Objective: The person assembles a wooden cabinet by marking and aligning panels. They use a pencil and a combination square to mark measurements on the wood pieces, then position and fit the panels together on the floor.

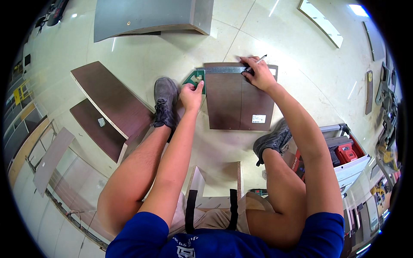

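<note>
A brown wood-grain board (223, 103) lies flat on the floor between my feet, with a white label near its near right corner and a thin line running down its face. Across its far end rests the metal blade of a green-headed square (189, 80), the head sitting off the board's left edge. My left hand (191, 96) grips this green head, thumb on top. At the blade's right end, my right hand (260, 75) pinches a slim pale pen (262, 59), fingers touching the board. The pen's lower tip is hidden by my fingers.
Brown panels (107, 92) lean together at the left. A grey cabinet piece (150, 17) lies beyond the board. On the right stands a tool box (350, 165) holding red and black tools. White strip (320, 23) lies far right; an open box-shaped piece (215, 200) sits beneath me.
</note>
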Available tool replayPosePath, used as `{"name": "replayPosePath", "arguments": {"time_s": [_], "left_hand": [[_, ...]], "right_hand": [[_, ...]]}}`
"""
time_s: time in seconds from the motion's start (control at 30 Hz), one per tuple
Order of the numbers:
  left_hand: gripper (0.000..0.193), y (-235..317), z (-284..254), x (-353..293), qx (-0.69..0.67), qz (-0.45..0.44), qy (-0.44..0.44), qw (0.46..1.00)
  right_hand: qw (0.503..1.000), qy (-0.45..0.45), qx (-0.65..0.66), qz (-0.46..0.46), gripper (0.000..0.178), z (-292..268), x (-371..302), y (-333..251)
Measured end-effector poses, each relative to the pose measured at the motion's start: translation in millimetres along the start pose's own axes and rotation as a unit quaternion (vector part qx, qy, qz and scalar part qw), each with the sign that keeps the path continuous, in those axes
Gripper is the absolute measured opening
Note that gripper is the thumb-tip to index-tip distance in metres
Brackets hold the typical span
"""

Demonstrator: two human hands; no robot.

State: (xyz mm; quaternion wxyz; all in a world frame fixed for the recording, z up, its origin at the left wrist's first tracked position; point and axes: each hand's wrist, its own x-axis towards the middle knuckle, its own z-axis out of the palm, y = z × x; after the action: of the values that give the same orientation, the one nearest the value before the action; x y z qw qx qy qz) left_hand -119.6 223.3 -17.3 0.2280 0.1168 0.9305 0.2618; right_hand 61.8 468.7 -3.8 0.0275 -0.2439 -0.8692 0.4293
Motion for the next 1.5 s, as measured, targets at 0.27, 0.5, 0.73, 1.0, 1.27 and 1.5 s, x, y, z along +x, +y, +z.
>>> {"name": "replayPosePath", "arguments": {"time_s": [0.27, 0.5, 0.73, 1.0, 1.27, 1.5], "left_hand": [[0.048, 5, 1, 1, 0.016, -0.003, -0.013, 1.0], [0.049, 3, 0, -3, 0.005, -0.008, -0.005, 1.0], [0.048, 1, 1, -1, 0.021, -0.009, -0.011, 1.0], [0.047, 2, -2, -3, 0.019, -0.005, -0.012, 1.0], [0.048, -5, 1, -7, 0.015, -0.005, -0.004, 1.0], [0.048, -1, 0, -4, 0.002, -0.003, -0.009, 1.0]], "right_hand": [[0.998, 0.011, -0.037, -0.043, 0.025, 10, -3, 18], [0.998, 0.021, -0.043, -0.05, 0.022, 10, -3, 17], [0.998, 0.019, -0.02, -0.056, 0.022, 10, -3, 20], [0.999, 0.007, -0.014, -0.044, 0.022, 7, -3, 16], [0.998, 0.014, -0.013, -0.055, 0.023, 7, -3, 16], [0.998, 0.023, -0.021, -0.062, 0.023, 8, -5, 17]]}}
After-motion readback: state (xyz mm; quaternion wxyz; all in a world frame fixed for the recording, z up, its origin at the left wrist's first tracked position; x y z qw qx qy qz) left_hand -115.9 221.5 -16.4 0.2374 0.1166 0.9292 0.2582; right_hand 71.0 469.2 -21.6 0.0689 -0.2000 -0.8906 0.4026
